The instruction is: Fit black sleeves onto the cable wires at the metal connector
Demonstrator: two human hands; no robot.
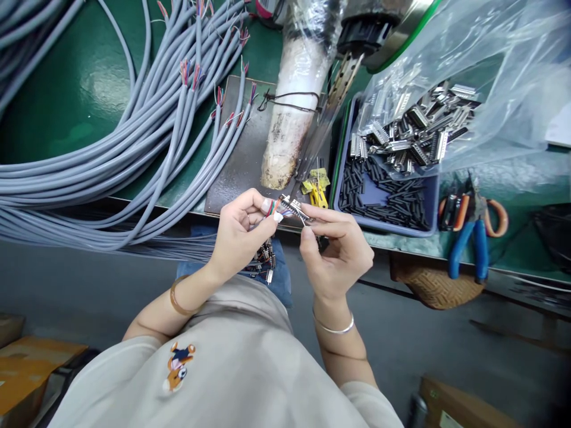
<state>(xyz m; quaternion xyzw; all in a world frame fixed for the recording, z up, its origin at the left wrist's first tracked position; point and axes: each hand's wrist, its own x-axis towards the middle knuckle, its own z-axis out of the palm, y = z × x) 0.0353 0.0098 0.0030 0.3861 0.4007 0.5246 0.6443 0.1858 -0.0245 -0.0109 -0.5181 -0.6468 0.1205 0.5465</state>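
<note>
My left hand [247, 229] pinches several thin coloured wires [273, 207] between thumb and fingers at the table's front edge. These wires run to a small metal multi-pin connector [292, 205] between my two hands. Closed in a pinch, my right hand [336, 246] has its fingertips at the connector's right end, where a thin pale strand [302, 221] shows; I cannot tell whether it is a wire. A yellow-handled tool [318, 193] stands just beyond my right fingers. More wired connectors [266, 258] rest on my lap, partly hidden by my left hand.
Grey cables [134, 160] with stripped ends spread over the left. A wrapped white tube [285, 119] comes down over a dark board [234, 154]. On the right, a blue tray [388, 223] holds black sleeves and bagged connectors [419, 128]; blue-handled pliers [468, 244] lie beside it.
</note>
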